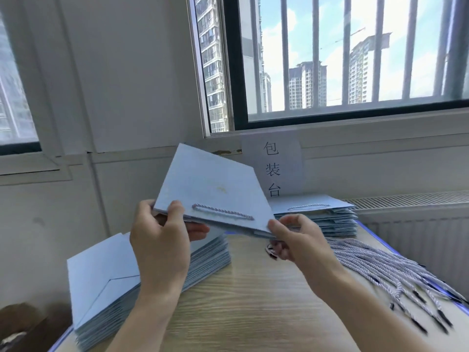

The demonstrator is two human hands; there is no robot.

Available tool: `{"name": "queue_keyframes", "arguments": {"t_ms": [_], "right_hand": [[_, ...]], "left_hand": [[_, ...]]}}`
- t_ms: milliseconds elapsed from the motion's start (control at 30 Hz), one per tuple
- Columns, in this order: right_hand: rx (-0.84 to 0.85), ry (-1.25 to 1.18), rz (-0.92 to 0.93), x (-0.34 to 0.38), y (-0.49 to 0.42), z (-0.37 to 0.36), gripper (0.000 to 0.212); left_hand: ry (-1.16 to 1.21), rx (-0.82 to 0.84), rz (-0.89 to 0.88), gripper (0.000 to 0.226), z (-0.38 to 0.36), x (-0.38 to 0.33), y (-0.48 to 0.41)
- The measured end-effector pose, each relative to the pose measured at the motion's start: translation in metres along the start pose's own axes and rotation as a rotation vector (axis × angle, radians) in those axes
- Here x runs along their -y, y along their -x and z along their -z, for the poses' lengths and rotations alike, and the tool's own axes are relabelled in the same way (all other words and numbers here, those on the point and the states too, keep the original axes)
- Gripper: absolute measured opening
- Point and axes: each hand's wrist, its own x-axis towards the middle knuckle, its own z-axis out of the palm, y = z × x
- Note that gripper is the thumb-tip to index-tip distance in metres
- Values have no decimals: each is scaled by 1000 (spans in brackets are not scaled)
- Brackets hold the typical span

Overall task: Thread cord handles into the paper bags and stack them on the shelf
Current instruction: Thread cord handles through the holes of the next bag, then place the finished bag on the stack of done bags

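Note:
A flat light-blue paper bag (210, 184) is held up above the wooden table, its top edge toward me. A twisted cord handle (223, 212) lies threaded across its near face. My left hand (160, 240) pinches the bag's left corner, thumb on top. My right hand (297, 240) grips the right corner and also holds a cord end (271, 251) with a dark tip below the bag. A stack of flat bags without cords (106, 283) lies at the left. A stack of bags with cords (319, 212) sits at the back right.
Several loose twisted cords (385, 278) with black tips lie fanned on the right side of the wooden table (253, 301). A paper sign (272, 168) hangs on the wall under the barred window (355, 59). A radiator (418, 224) runs along the right.

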Motion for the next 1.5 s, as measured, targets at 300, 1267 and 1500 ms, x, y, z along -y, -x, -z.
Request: {"name": "queue_keyframes", "arguments": {"t_ms": [300,1267,1500], "right_hand": [[-262,37,193,24,-15,38,16],[-453,705,-79,-10,-138,137,12],[-420,692,-156,-7,-125,126,13]], "left_hand": [[-57,266,286,19,-25,26,-3],[-404,546,390,49,-184,140,-15],[-401,660,372,61,-183,145,-20]]}}
